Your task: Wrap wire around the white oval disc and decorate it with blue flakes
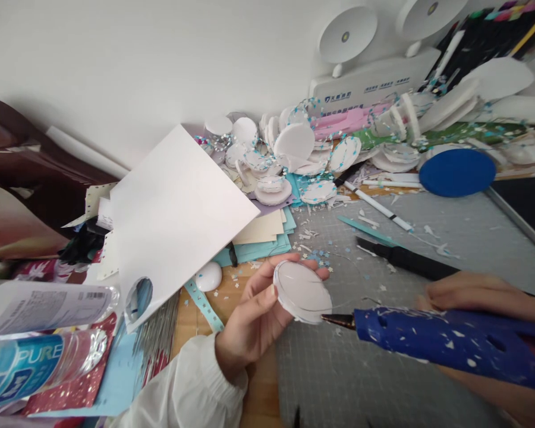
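Observation:
My left hand (258,309) holds a round white foam disc (302,291) by its edge, thumb on the near face and fingers behind. A thin wire runs across the disc. On the right, my right hand (477,291) is closed around a blue hot glue gun (437,339), which hides much of the grip. The gun is flecked with white bits. Its dark nozzle is at the disc's lower right edge. Just beyond my right hand lies a black-handled tool (405,261) on the grey cutting mat (339,380).
Many white discs, some trimmed with blue-starred wire (294,142), are heaped by the wall. A white board (182,220) leans at left near a water bottle (40,362). A blue disc (457,172), a white pen (378,207) and foam scraps lie at right.

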{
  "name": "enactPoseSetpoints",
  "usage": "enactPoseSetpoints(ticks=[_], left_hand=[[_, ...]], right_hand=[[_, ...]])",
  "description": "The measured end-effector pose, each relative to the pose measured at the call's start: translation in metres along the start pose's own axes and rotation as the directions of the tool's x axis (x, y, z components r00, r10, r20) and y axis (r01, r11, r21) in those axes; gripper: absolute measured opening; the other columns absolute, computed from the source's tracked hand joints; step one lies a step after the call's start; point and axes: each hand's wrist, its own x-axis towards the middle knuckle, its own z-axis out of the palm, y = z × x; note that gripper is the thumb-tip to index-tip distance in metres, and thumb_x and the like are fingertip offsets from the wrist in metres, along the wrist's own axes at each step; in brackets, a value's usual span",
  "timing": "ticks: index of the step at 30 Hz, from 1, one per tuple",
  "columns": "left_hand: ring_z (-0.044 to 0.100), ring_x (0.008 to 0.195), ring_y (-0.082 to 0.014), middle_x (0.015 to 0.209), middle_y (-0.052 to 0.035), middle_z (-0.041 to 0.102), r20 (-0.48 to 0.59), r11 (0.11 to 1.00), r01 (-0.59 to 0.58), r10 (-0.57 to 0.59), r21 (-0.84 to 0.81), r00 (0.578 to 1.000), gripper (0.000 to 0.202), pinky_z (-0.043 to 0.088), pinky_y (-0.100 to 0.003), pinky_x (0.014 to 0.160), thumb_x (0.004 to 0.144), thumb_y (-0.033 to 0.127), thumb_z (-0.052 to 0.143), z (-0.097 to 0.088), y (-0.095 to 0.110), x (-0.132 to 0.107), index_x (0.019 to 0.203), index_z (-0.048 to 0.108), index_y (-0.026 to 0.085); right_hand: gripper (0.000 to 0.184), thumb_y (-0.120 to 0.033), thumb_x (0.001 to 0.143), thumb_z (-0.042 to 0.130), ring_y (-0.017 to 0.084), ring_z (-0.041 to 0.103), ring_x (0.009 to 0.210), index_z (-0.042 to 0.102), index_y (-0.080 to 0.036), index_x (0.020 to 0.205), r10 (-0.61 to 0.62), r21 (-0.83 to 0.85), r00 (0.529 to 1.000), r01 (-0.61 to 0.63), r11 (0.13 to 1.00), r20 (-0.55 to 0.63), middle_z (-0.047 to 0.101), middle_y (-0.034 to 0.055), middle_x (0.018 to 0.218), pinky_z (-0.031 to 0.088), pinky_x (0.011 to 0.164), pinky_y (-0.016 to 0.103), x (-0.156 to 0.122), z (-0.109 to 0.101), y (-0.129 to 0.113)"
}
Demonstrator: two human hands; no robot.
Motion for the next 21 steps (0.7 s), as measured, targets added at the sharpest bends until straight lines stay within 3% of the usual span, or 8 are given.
enactPoseSetpoints(ticks=[11, 17, 21], left_hand=[[0.06, 0.124, -0.0308, 0.124, -0.0097, 0.069, -0.01, 0.999, 0.014, -0.014, -0.031, 1.0, 0.041, 0.048, -0.039, 0.102, 0.081, 0.034, 0.073, -0.001, 0.001, 0.0, 0.119, 0.067, 0.019], [0.06, 0.123, -0.0304, 0.123, -0.0091, 0.07, -0.011, 0.999, 0.016, -0.016, -0.039, 1.0, 0.042, 0.048, -0.038, 0.102, 0.081, 0.034, 0.074, 0.0, 0.0, 0.0, 0.119, 0.067, 0.019], [0.062, 0.121, -0.0273, 0.123, -0.0088, 0.07, -0.03, 0.997, 0.012, -0.014, -0.073, 0.999, 0.04, 0.048, -0.034, 0.103, 0.081, 0.033, 0.074, -0.002, 0.001, 0.001, 0.117, 0.068, 0.017]], right_hand=[[0.02, -0.032, 0.083, 0.068, 0.018, 0.065, 0.068, 0.059, -0.023, 0.099, 0.008, -0.042, 0.999, -0.01, 0.999, -0.039, 0.066, 0.0042, 0.08, 0.057, 0.055, 0.027, 0.003, 0.004, -0.003], [0.014, -0.03, 0.084, 0.066, 0.013, 0.062, 0.059, 0.054, -0.024, 0.089, 0.009, -0.068, 0.991, -0.019, 0.998, -0.134, 0.061, 0.0008, 0.071, 0.054, 0.051, 0.023, 0.02, 0.013, -0.018], [0.02, -0.029, 0.082, 0.068, 0.014, 0.062, 0.057, 0.049, -0.025, 0.088, 0.05, -0.082, 0.974, -0.069, 0.994, -0.221, 0.058, -0.0003, 0.069, 0.053, 0.05, 0.024, 0.023, 0.02, -0.022]])
